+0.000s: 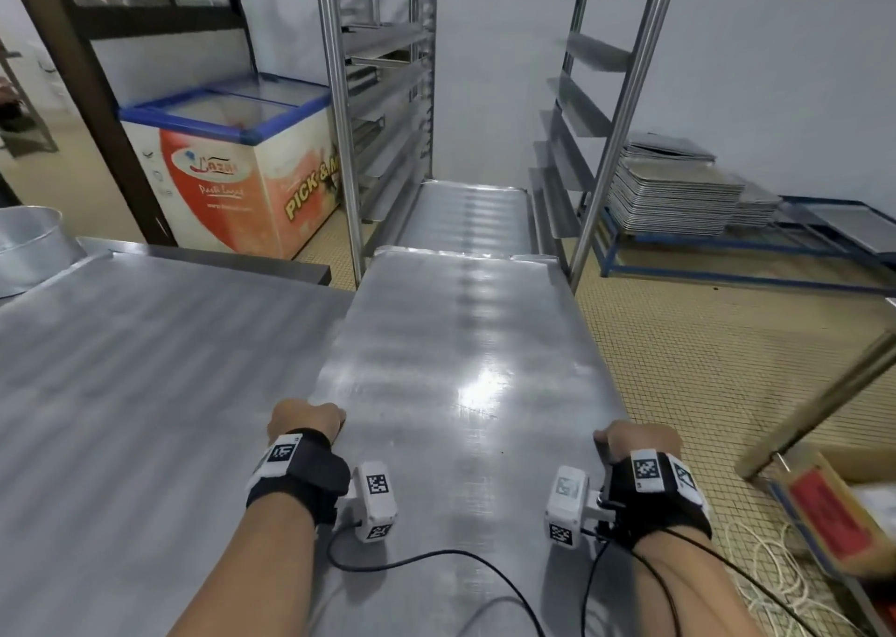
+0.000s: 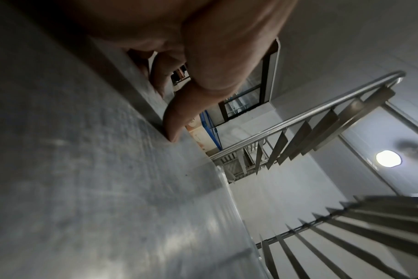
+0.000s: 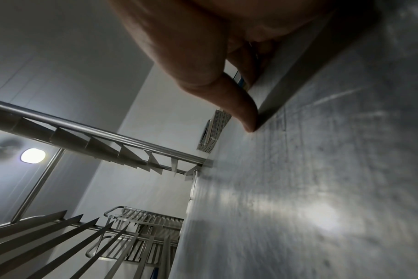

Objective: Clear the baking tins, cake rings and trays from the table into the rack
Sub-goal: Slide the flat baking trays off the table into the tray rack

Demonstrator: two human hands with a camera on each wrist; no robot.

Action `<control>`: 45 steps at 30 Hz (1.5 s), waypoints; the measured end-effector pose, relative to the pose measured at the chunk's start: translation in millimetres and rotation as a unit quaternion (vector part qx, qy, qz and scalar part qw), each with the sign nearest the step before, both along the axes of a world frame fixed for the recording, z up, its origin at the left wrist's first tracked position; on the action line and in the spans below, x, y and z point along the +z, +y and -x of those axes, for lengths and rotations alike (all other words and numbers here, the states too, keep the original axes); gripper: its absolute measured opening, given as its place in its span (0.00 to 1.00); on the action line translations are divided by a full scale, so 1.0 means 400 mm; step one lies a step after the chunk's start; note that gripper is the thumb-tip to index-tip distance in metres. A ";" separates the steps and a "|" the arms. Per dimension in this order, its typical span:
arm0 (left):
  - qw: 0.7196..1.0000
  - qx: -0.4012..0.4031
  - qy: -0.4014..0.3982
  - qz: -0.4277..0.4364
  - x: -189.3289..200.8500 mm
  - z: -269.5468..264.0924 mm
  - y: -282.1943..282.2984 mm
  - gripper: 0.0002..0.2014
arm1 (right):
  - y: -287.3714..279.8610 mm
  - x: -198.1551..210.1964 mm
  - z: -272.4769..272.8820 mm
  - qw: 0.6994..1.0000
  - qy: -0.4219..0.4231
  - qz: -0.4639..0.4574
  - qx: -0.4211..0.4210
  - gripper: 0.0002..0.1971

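Seen from the person's head, two bare forearms reach forward, each wrist wrapped in a black strap carrying a white camera block with black-and-white square markers. The left hand (image 1: 306,422) grips the left long edge of a large flat rectangular metal baking tray (image 1: 465,345), and the right hand (image 1: 639,441) grips its right long edge; in both wrist views the thumb (image 2: 177,120) lies on the tray's upper face at the raised rim while the fingers curl beneath. The tray is held level, its left side over the edge of a brushed steel table (image 1: 145,345), its far end pointing at a tall steel rack (image 1: 485,127) with angled slide rails on both sides. One similar tray (image 1: 465,214) already sits low in the rack. To the left stands one white chest freezer (image 1: 232,166) with a blue-framed glass lid; its orange panel reads "PICK & M", and a logo above is too blurred to read surely. One round metal tin (image 1: 29,243) sits at the table's far left corner. On the right, one stack of metal trays (image 1: 674,195) rests on a low blue frame.
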State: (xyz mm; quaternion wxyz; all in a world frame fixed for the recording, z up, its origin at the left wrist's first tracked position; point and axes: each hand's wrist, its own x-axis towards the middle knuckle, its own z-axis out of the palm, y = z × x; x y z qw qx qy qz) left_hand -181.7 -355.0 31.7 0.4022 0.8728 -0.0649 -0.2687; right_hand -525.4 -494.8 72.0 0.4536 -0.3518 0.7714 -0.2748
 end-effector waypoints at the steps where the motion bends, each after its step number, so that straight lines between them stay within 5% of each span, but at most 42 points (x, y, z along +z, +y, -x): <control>1: 1.000 -0.005 -0.004 -0.005 0.002 -0.014 -0.024 0.24 | -0.024 -0.005 -0.017 1.000 -0.001 0.000 -0.007 0.15; 11: 1.000 -0.018 0.019 -0.009 -0.001 -0.167 -0.240 0.27 | -0.188 -0.014 -0.180 1.000 0.010 -0.006 -0.003 0.06; 22: 0.999 -0.028 0.014 -0.008 -0.028 -0.246 -0.367 0.32 | -0.292 -0.051 -0.269 0.999 0.011 -0.006 -0.030 0.08; 28: 0.999 -0.029 0.032 0.009 -0.044 -0.273 -0.428 0.08 | -0.362 -0.073 -0.288 1.000 0.014 -0.012 -0.019 0.13; 45: 0.998 -0.026 0.049 -0.008 -0.048 -0.319 -0.721 0.14 | -0.687 -0.103 -0.347 1.000 0.005 -0.006 0.006 0.13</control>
